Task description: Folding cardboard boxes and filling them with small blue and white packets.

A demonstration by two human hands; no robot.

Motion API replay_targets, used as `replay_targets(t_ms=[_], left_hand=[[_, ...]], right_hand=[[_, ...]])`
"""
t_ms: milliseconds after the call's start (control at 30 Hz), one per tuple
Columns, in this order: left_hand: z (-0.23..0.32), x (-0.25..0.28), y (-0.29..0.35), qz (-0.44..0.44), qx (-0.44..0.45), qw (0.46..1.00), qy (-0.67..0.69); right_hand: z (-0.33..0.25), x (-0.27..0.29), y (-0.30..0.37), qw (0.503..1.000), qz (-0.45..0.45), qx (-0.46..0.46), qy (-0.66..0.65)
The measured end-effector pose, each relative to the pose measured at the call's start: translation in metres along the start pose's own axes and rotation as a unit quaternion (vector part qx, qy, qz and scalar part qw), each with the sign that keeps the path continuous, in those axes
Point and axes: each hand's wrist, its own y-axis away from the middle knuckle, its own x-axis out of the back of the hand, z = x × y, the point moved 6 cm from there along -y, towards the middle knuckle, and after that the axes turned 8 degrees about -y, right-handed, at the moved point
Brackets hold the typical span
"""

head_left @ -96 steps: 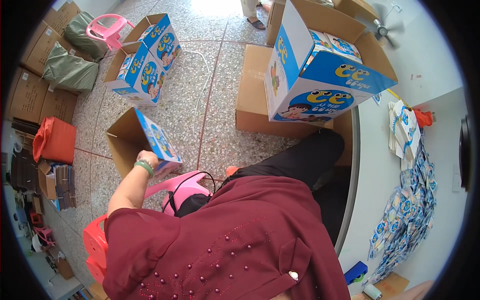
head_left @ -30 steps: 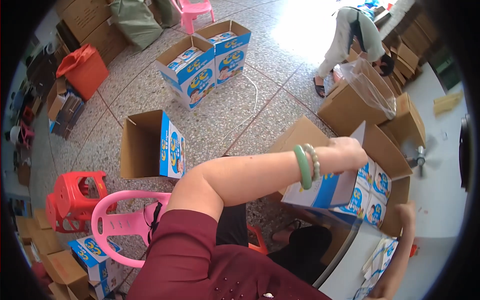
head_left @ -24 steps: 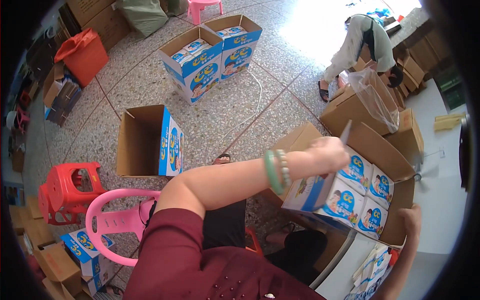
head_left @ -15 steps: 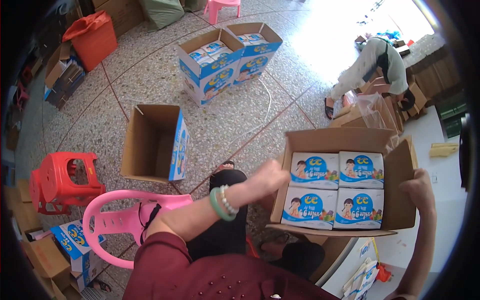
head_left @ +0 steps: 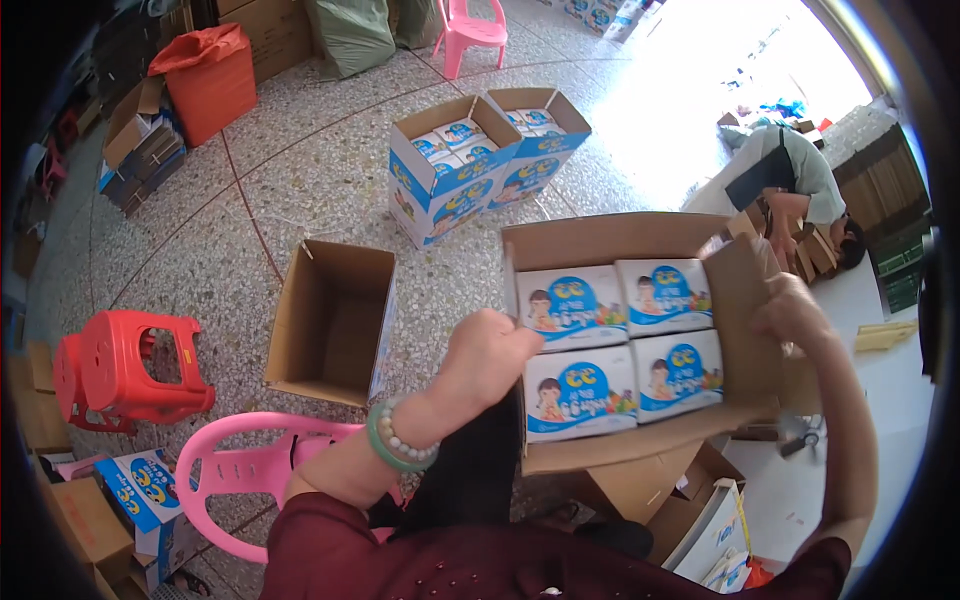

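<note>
I hold an open cardboard box (head_left: 752,335) by its two side walls, tilted so its inside faces me. Several white square packs (head_left: 675,370) with blue round prints and a child's picture fill it in two rows. My left hand (head_left: 488,352), with a green bangle and a beaded bracelet at the wrist, is closed on the left wall. My right hand (head_left: 793,312) is closed on the right wall, its fingers partly hidden. Left of the held box, an open box (head_left: 328,330) with nothing visible inside stands on the floor.
Two blue-and-white filled boxes (head_left: 455,205) stand ahead. A pink chair (head_left: 235,470) and stacked red stools (head_left: 135,365) are at my left. A co-worker (head_left: 800,180) bends over cartons at the far right. Opened cardboard (head_left: 640,485) lies below the held box.
Both my hands have moved the filled box left, toward the open box, and its tilt has changed. The co-worker has shifted posture. My view has also turned slightly.
</note>
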Motion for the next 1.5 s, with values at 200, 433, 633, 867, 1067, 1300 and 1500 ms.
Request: replay_targets(t_ms=[200,433,633,867,1067,1300,1500], left_hand=[[-0.063,0.000,-0.063,0.077,0.099,0.990,-0.072],[-0.256,0.023,-0.149,0.198,0.185,0.933,-0.237],[-0.256,-0.021,-0.251,0.174,0.084,0.954,-0.230],[-0.266,-0.035,-0.246,0.221,0.159,0.960,0.065],[-0.268,-0.071,-0.236,0.065,0.180,0.937,0.291],[-0.276,-0.054,-0.277,0.115,0.134,0.945,0.274],[-0.271,-0.002,-0.305,0.049,0.163,0.974,0.148]], right_hand=[[-0.004,-0.115,-0.168,0.981,-0.077,0.021,0.179],[-0.149,-0.281,-0.259,0.997,-0.039,0.036,0.054],[-0.152,-0.323,-0.322,0.996,0.052,0.027,-0.060],[-0.075,-0.368,-0.261,0.831,0.119,-0.184,-0.511],[-0.179,-0.424,-0.194,0.486,-0.239,-0.192,-0.819],[-0.183,-0.423,-0.210,0.448,-0.219,-0.156,-0.852],[-0.217,-0.428,-0.224,0.376,-0.214,-0.105,-0.896]])
